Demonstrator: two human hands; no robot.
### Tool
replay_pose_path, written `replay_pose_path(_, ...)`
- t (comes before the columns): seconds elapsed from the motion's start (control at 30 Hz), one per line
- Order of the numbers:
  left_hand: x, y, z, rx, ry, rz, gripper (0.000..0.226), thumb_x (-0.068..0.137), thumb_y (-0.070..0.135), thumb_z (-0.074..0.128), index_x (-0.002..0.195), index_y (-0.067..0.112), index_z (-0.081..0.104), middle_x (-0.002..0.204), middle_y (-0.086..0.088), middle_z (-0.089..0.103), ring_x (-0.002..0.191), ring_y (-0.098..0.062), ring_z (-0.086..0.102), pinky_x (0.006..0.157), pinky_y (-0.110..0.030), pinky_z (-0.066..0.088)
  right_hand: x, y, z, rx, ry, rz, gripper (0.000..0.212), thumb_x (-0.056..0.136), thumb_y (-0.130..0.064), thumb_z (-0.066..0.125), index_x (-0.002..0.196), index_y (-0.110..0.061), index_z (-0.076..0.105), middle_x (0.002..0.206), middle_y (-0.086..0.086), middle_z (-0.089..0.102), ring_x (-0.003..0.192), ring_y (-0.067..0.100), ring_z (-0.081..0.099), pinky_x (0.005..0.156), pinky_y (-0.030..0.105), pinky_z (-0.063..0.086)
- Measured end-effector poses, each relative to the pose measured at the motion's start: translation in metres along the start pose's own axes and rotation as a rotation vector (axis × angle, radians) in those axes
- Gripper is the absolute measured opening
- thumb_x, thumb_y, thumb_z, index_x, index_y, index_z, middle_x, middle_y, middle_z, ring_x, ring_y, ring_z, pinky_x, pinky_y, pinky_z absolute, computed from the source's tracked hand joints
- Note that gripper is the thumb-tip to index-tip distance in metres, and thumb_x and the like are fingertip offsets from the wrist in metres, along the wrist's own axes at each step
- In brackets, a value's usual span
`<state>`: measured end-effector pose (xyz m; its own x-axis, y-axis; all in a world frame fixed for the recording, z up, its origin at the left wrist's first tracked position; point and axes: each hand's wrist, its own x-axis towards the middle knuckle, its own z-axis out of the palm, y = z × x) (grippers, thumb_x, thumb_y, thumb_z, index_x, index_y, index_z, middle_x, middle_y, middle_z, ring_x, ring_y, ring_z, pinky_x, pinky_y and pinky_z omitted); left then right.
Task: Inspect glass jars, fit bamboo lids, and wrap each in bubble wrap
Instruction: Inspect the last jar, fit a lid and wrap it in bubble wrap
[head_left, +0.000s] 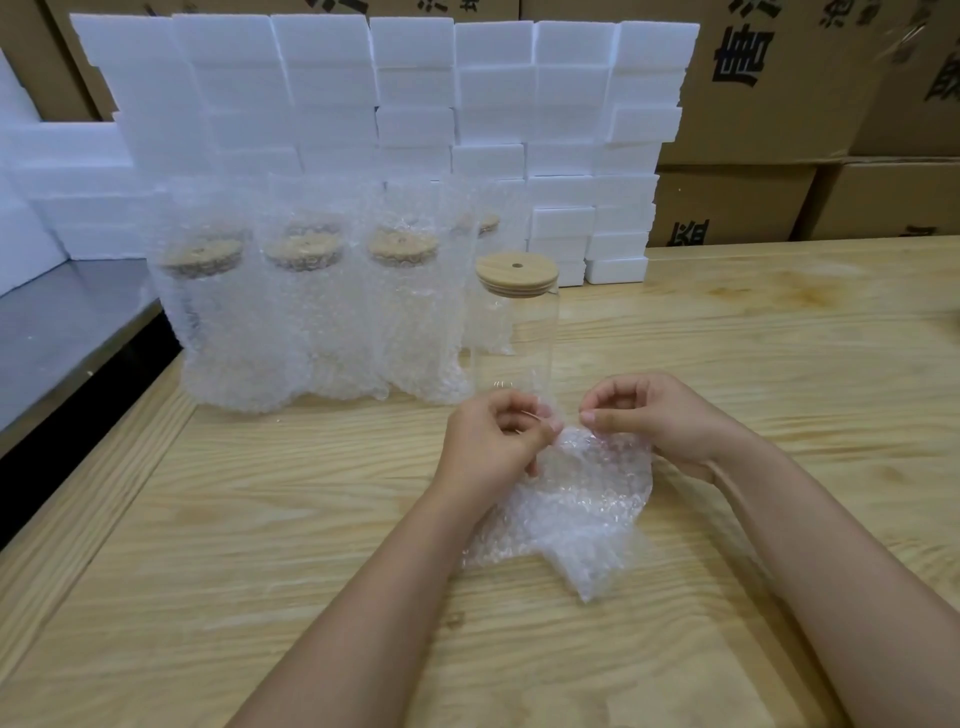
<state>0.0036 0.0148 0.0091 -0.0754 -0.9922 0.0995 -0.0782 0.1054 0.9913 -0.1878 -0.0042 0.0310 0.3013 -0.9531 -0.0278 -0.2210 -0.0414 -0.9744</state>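
A tall clear glass jar (519, 338) stands upright on the wooden table (260, 519), with a round bamboo lid (517, 274) fitted on top. Just in front of its base lies a crumpled bubble wrap bag (576, 509). My left hand (493, 441) pinches the bag's upper edge on the left side. My right hand (665, 415) pinches the same edge on the right side. The two hands hold the edge a little apart, close to the jar's foot.
Several jars wrapped in bubble wrap (311, 322), lids fitted, stand in rows left of the bare jar. Stacked white foam blocks (415, 114) form a wall behind. Cardboard boxes (805, 130) rise at the back right. A grey metal surface (62, 332) adjoins the table's left edge.
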Motion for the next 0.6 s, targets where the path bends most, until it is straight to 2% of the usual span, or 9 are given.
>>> replay_pose_path(0.13,0.002,-0.002,-0.001,-0.024,0.027,0.023,0.012,0.083,0.008,0.074,0.080,0.016,0.065,0.060,0.002,0.067,0.046,-0.008,0.058,0.042,-0.018,0.042,-0.003,-0.003,-0.005,-0.049,-0.037,0.031,0.028,0.058,-0.031,0.082,0.085,-0.022,0.079,0.085,0.001,0.075,0.079,0.009,0.070,0.066,0.016,0.053)
replay_pose_path(0.23,0.002,-0.002,-0.002,-0.041,0.017,0.044,0.011,0.083,0.008,0.074,0.083,0.016,0.066,0.059,0.002,0.067,0.045,-0.008,0.056,0.042,-0.019,0.043,-0.004,-0.005,-0.005,-0.134,-0.028,0.010,0.026,0.055,-0.036,0.082,0.079,-0.026,0.079,0.080,-0.003,0.075,0.077,0.005,0.069,0.064,0.013,0.051)
replay_pose_path(0.33,0.001,-0.002,-0.003,-0.043,-0.007,0.067,0.019,0.081,0.000,0.073,0.084,0.014,0.061,0.059,-0.003,0.064,0.041,-0.008,0.052,0.041,-0.018,0.041,-0.003,-0.003,-0.008,-0.115,0.066,0.008,0.005,0.074,-0.021,0.078,0.070,-0.022,0.075,0.068,-0.003,0.069,0.061,0.006,0.063,0.053,0.016,0.048)
replay_pose_path(0.4,0.001,-0.003,-0.004,-0.049,-0.011,0.082,0.025,0.081,-0.004,0.070,0.085,0.015,0.053,0.059,-0.006,0.061,0.041,-0.009,0.050,0.042,-0.019,0.040,0.000,0.002,-0.012,-0.075,0.158,0.027,0.018,0.083,-0.012,0.072,0.067,-0.022,0.071,0.067,-0.004,0.066,0.058,0.006,0.060,0.049,0.017,0.046)
replay_pose_path(0.53,0.001,-0.004,-0.007,-0.073,-0.019,0.152,0.033,0.082,-0.009,0.061,0.087,0.019,0.046,0.060,-0.009,0.054,0.043,-0.011,0.042,0.045,-0.020,0.038,0.004,0.007,-0.011,-0.058,0.338,0.093,0.015,0.087,-0.006,0.066,0.075,-0.015,0.070,0.082,0.003,0.067,0.074,0.018,0.059,0.066,0.027,0.048)
replay_pose_path(0.6,0.001,-0.005,-0.008,-0.050,-0.009,0.197,0.034,0.082,-0.008,0.060,0.089,0.023,0.050,0.058,-0.006,0.053,0.045,-0.011,0.044,0.047,-0.019,0.040,0.006,0.005,-0.006,-0.140,0.399,0.048,0.013,0.089,-0.009,0.065,0.080,-0.018,0.069,0.083,-0.001,0.066,0.077,0.017,0.058,0.064,0.020,0.047)
